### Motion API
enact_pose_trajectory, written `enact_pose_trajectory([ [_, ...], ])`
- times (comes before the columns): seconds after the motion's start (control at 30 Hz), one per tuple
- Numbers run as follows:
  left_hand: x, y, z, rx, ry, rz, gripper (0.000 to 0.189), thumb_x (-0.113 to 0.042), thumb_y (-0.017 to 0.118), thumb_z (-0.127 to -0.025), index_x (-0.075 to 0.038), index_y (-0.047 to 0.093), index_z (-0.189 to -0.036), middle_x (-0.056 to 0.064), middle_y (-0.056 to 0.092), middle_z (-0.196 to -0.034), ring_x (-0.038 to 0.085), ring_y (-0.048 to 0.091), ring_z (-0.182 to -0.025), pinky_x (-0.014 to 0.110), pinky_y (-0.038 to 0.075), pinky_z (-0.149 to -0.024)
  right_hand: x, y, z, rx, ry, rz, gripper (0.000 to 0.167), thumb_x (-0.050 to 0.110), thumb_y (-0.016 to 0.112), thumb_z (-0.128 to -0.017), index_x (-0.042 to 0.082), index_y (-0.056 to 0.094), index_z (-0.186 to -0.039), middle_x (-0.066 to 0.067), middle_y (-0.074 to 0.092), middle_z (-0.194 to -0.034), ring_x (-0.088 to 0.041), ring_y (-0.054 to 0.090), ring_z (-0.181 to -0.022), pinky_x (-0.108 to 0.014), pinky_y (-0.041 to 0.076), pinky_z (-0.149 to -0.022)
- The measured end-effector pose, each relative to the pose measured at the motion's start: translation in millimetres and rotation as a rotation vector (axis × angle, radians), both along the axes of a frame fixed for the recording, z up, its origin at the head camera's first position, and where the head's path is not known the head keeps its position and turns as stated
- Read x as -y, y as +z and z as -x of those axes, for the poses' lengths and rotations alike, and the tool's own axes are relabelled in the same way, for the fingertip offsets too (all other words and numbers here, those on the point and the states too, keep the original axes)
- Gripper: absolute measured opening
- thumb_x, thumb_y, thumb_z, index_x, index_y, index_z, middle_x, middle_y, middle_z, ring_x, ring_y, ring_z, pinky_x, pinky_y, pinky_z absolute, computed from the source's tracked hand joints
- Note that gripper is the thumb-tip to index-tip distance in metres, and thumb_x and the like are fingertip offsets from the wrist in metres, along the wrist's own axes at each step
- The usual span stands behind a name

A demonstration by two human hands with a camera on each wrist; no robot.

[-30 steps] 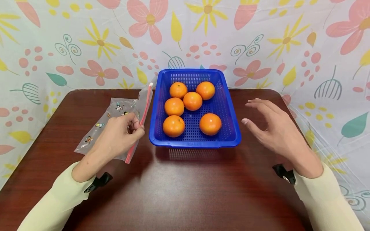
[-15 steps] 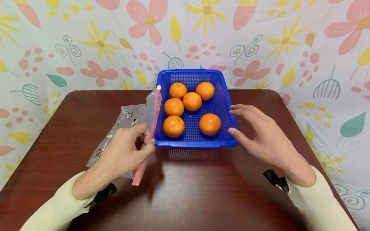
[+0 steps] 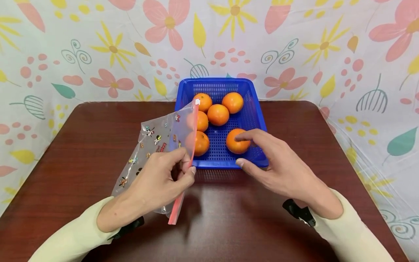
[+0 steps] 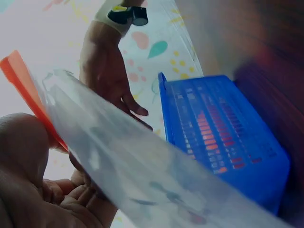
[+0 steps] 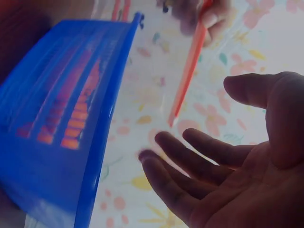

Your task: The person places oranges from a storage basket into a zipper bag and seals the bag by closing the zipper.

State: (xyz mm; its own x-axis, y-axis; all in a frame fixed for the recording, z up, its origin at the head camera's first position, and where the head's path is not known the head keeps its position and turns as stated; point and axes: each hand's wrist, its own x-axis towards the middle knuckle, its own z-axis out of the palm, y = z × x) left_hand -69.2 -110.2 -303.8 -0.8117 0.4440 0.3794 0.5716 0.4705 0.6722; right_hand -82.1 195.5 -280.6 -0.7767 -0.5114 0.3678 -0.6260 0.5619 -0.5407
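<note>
My left hand [image 3: 160,182] pinches a clear zip bag [image 3: 154,138] by its red zip strip [image 3: 195,134]. Small cartoon figures are printed on the bag, and its upper part overlaps the left side of the blue basket [image 3: 226,163]. Several oranges lie in that basket; the left ones show partly through the plastic. My right hand [image 3: 281,163] hangs over the basket's front right corner, fingers spread and holding nothing. Its index finger overlaps the front right orange [image 3: 238,141] in the head view. In the right wrist view the fingers [image 5: 204,161] are loosely bent beside the basket rim.
The basket stands on a dark brown table [image 3: 229,225] near its back edge. Behind it hangs a white cloth [image 3: 209,43] printed with flowers and leaves. More oranges [image 3: 218,115] sit toward the middle and back of the basket.
My left hand has moved right with the zip bag, bringing the red strip over the basket's left side. My right hand has come left from beside the basket to over its front right corner.
</note>
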Motion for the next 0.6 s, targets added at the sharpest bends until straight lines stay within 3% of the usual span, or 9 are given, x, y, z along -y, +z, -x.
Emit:
enact_pose_trajectory([
  [0.2, -12.3, 0.8, -2.6, -0.019, -0.045, -0.021, 0.026, -0.009, 0.07, -0.09, -0.022, 0.051, -0.077, -0.017, 0.046, -0.061, 0.001, 0.044, -0.052, 0.02, 0.032, -0.046, 18.6, 0.1, -4.7, 0.186, 0.12, 0.154, 0.03, 0.013, 0.076, -0.099, 0.017, 0.063, -0.125, 0.007, 0.072, -0.108, -0.009, 0.071, -0.093, -0.029, 0.06, -0.082],
  [0.4, -22.0, 3.4, -6.6, -0.005, -0.088, -0.043, 0.026, -0.009, 0.071, -0.089, -0.023, 0.052, -0.078, -0.018, 0.048, -0.063, 0.0, 0.044, -0.052, 0.019, 0.034, -0.046, 33.8, 0.8, -8.7, 0.373, 0.167, 0.281, 0.013, 0.007, 0.07, -0.102, 0.014, 0.066, -0.112, 0.001, 0.074, -0.094, -0.017, 0.073, -0.083, -0.032, 0.061, -0.075],
  [0.6, -28.9, 5.8, -8.3, -0.019, -0.136, -0.085, 0.026, -0.008, 0.071, -0.088, -0.022, 0.052, -0.079, -0.017, 0.048, -0.065, -0.002, 0.044, -0.053, 0.017, 0.034, -0.046, 43.3, 1.4, -11.3, 0.554, 0.229, 0.377, 0.007, 0.002, 0.063, -0.104, 0.009, 0.064, -0.105, -0.007, 0.075, -0.087, -0.025, 0.075, -0.076, -0.038, 0.062, -0.066],
])
